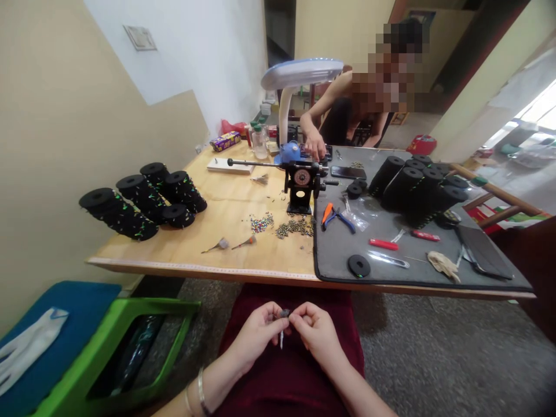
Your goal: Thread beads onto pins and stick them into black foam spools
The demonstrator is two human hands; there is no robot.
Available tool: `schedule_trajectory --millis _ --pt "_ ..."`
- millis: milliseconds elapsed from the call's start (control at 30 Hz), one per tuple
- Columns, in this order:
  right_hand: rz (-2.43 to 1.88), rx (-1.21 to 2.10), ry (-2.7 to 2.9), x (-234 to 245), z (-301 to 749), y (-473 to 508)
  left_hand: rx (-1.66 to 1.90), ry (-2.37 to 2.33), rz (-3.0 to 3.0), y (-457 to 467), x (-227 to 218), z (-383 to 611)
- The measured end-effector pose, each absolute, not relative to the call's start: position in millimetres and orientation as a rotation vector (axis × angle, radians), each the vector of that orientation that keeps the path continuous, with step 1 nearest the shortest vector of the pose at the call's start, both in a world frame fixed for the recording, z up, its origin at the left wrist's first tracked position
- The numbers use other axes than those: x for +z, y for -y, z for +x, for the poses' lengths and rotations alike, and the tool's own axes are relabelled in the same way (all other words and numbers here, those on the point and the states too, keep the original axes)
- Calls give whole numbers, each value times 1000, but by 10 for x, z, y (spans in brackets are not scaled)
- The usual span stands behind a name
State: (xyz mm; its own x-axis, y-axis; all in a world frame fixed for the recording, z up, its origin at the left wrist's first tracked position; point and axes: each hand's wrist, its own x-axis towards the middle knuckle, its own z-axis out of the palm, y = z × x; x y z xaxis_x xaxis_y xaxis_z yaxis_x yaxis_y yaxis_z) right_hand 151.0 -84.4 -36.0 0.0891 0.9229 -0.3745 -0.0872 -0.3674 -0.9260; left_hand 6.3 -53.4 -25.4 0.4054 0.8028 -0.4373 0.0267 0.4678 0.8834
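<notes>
– Where is the small dark piece (285, 313) held?
– Over the lap (286, 376), clamped by fingers of the left hand (266, 325).
– The right hand (315, 328)?
– Fingers are pinched together; any grip cannot be told.

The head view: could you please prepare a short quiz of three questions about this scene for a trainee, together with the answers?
1. Choose: which arm carries the wrist jewellery? A) right B) left C) both

2. True or false: the black disc nearest the table's front edge lies on bare wood.

3. Fill in: the left hand and right hand appear against a dark ____ cloth.

Key: 1. B. 2. False; the black disc lies on the grey mat. 3. red.
</notes>
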Motion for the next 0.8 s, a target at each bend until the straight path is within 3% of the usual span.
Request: schedule_trajectory --millis 300,800 --pt "-1498 1328 1028 -384 1523 863 640 -1062 1083 581 -280 91" --pt "-1430 1503 840 -366 1530 841 616 -913 721 580 -283 91"
